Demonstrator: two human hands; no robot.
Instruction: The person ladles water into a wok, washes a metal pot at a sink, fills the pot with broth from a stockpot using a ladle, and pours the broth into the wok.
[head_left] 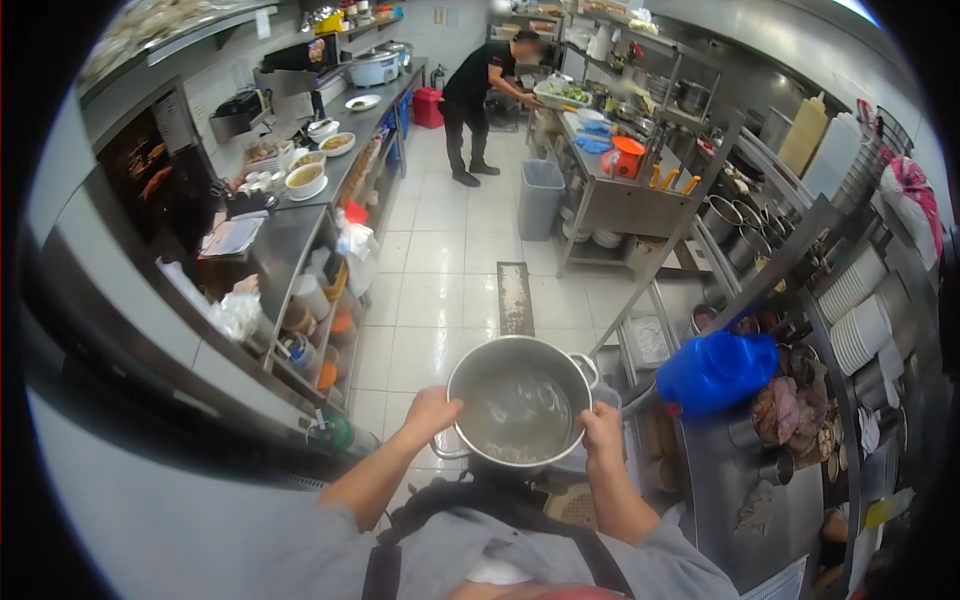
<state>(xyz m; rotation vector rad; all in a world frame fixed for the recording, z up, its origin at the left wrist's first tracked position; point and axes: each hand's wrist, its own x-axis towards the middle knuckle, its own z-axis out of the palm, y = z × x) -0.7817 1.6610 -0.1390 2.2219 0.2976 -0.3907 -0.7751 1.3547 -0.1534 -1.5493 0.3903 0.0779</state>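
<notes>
A large metal cooking pot [517, 403] is held in front of my body, with its open top facing up at me. Inside it I see a cloudy greyish bottom that looks wet; whether it holds liquid is hard to make out. My left hand [432, 414] grips the pot's left rim, thumb over the edge. On the opposite side my right hand [600, 428] is closed on the right rim. One loop handle sticks out at the upper right, another at the lower left near my left wrist.
A steel counter [262, 262] with soup bowls runs along the left. A blue jug [716, 372] stands on the right-hand shelf unit. Ahead, a person [478, 100] in black bends over a worktable [640, 197]. A grey bin [541, 200] and a floor drain [515, 298] lie ahead.
</notes>
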